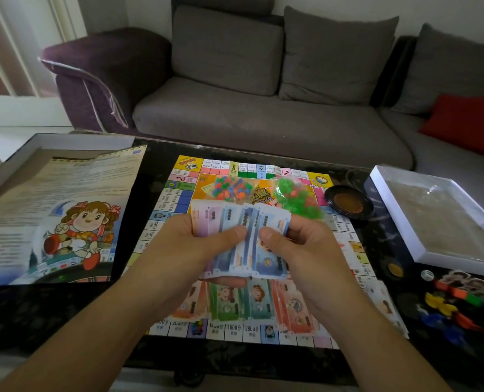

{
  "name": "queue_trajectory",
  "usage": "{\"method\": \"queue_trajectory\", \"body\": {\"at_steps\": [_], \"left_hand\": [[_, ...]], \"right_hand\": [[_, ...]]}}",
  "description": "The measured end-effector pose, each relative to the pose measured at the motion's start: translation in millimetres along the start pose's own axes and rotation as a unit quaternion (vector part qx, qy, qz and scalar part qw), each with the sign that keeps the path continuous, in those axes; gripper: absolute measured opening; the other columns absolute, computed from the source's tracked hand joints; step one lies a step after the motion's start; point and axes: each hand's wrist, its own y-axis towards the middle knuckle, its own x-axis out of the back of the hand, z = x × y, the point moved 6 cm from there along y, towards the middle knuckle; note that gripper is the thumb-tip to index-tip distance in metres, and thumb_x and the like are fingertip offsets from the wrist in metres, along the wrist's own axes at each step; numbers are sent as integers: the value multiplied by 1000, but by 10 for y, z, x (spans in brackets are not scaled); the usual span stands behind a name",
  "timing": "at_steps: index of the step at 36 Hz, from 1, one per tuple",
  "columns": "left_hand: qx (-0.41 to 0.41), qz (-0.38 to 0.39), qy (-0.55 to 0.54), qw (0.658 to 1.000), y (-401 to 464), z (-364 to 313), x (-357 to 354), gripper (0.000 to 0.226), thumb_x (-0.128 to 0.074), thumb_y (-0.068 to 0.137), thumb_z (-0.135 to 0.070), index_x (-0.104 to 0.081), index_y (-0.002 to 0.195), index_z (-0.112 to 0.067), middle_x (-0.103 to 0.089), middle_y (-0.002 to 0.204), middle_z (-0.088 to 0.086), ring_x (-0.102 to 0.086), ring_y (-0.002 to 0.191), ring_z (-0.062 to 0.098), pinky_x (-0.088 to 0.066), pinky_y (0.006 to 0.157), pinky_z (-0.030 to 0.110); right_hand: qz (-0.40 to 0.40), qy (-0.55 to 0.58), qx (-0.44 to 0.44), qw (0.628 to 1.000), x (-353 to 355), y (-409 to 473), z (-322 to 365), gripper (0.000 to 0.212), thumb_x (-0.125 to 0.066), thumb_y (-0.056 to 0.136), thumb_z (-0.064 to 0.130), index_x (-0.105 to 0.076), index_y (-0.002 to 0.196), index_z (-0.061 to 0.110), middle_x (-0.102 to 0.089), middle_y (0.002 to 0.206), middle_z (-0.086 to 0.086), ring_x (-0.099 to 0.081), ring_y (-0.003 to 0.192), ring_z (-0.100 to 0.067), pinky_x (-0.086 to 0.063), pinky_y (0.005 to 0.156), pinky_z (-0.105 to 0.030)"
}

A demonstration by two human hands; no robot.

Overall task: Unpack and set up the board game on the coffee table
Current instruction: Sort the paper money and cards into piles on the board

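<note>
The game board (pixel 175 193) lies unfolded on the dark coffee table (pixel 51 312). Above its middle, my left hand (pixel 189 241) and my right hand (pixel 297 244) both hold a fanned stack of blue and pink paper money (pixel 243 219), thumbs pressing on top. Piles of orange, green and red banknotes (pixel 252 304) lie on the board's near edge under my hands. Two clear bags sit on the board's far half: one of mixed small pieces (pixel 229 188), one of green pieces (pixel 297 199).
The rule sheet (pixel 59 210) rests in the box lid (pixel 65 140) at left. A white-rimmed box tray (pixel 433 219) lies at right, coloured pawns and card stands (pixel 467 304) in front of it, a black round dish (pixel 348 202) beside it. A grey sofa (pixel 263 117) stands behind.
</note>
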Motion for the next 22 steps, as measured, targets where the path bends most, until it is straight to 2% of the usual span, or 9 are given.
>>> {"method": "queue_trajectory", "body": {"at_steps": [3, 6, 7, 9, 11, 16, 20, 22], "left_hand": [[9, 12, -7, 1000, 10, -5, 4, 22, -65, 97, -14, -74, 117, -9, -80, 107, 14, -78, 97, 35, -59, 89, 63], [-1, 16, 13, 1000, 13, 5, 19, 20, -71, 91, -17, -80, 108, -11, -80, 106, 15, -78, 97, 36, -58, 89, 62], [-5, 10, 23, 1000, 14, 10, 25, 18, -74, 89, -19, -82, 103, -13, -80, 105, 14, -78, 96, 37, -59, 86, 62], [-5, -2, 43, 999, 18, 25, 39, 13, -78, 86, -20, -84, 98, -18, -81, 101, 12, -79, 92, 36, -64, 73, 59], [7, -4, 48, 999, 22, 41, 35, 14, -78, 88, -20, -83, 100, -16, -81, 100, 12, -79, 90, 35, -65, 68, 55], [25, 16, 11, 999, 13, -1, 31, 18, -67, 98, -15, -75, 113, -10, -81, 103, 13, -79, 90, 35, -66, 66, 49], [9, 24, 47, 999, 19, -1, 51, 19, -69, 95, -10, -77, 112, -9, -81, 102, 14, -79, 91, 34, -65, 76, 56], [6, 28, 64, 998, 12, 10, 49, 20, -71, 94, -9, -77, 113, -11, -81, 102, 11, -80, 92, 32, -65, 77, 53]], "right_hand": [[-3, -1, 0, 1000, 11, -2, 13, 14, -69, 101, 17, -81, 103, 24, -82, 98, 3, -79, 90, -18, -63, 81, -45], [11, -16, 12, 1000, -18, -16, 26, 14, -69, 101, 19, -81, 105, 23, -81, 95, 2, -78, 82, -14, -59, 64, -28], [18, -20, 16, 1000, -37, -23, 27, 14, -69, 101, 18, -80, 107, 23, -81, 96, 1, -78, 83, -15, -60, 65, -29], [21, -37, 24, 999, -60, -33, 26, 14, -69, 101, 17, -80, 108, 22, -81, 99, 1, -78, 89, -17, -64, 77, -39], [15, -55, 25, 998, -60, -32, 13, 14, -69, 101, 18, -80, 107, 23, -81, 99, 2, -78, 91, -17, -65, 83, -44], [1, -70, 7, 998, -37, 0, -9, 12, -67, 103, 25, -79, 104, 29, -80, 101, 4, -77, 94, -21, -62, 87, -53], [14, -47, 0, 999, -88, -2, -7, 17, -70, 100, 24, -76, 116, 27, -79, 105, 8, -77, 95, -14, -64, 86, -44], [13, -47, 3, 999, -129, -6, -10, 18, -74, 98, 24, -76, 115, 26, -80, 103, 6, -77, 94, -14, -65, 83, -43]]}}
